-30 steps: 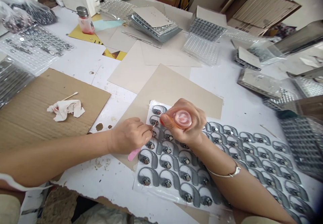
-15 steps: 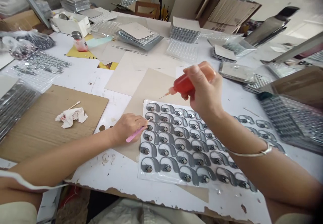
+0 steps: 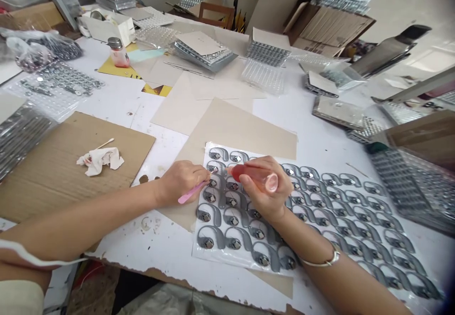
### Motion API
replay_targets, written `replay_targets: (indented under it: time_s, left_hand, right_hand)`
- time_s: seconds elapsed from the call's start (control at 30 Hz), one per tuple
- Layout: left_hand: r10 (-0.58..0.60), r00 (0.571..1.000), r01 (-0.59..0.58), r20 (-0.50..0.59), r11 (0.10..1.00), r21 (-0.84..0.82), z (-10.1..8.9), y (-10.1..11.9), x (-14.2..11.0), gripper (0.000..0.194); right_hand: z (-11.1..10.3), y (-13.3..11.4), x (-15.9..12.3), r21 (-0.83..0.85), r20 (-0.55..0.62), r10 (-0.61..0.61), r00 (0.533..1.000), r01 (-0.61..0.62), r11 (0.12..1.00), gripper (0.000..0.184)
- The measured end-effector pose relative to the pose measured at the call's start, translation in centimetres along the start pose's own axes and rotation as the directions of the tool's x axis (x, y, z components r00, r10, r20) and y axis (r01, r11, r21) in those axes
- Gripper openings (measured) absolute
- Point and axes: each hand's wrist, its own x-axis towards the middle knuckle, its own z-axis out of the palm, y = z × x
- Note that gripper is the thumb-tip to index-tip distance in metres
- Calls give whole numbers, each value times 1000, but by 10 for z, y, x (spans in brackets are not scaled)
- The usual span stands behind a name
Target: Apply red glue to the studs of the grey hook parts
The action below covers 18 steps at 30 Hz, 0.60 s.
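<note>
My left hand (image 3: 181,182) is closed around a thin pink-handled tool (image 3: 192,193); its tip is at the upper left of a sheet (image 3: 227,262) set with rows of grey hook-shaped pieces (image 3: 249,237). Each piece carries a round, shiny dark part. In my right hand (image 3: 272,194) is a red squeeze bottle (image 3: 241,172), gripped and tilted low over the same sheet. Its nozzle points left, close to the tip of the pink tool. Whether the nozzle touches a piece I cannot tell.
Left of the sheet, brown cardboard (image 3: 64,163) bears a crumpled tissue (image 3: 101,161) and a cotton swab (image 3: 105,143). A small lidded jar (image 3: 118,54) stands farther back. Stacked trays (image 3: 268,49) line the far side, and more packed trays (image 3: 415,187) lie at right.
My right hand has come down and left with the red bottle, from above the sheet to the upper-left pieces. The left hand holds the pink tool nearly where it was.
</note>
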Motion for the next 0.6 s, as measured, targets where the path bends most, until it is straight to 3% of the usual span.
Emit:
replay_targets:
  time_s: [0.6]
  left_hand:
    - [10, 999, -10, -39, 1000, 1, -1, 0, 2, 11]
  right_hand:
    - [1, 6, -4, 17, 52, 2, 999, -3, 1000, 24]
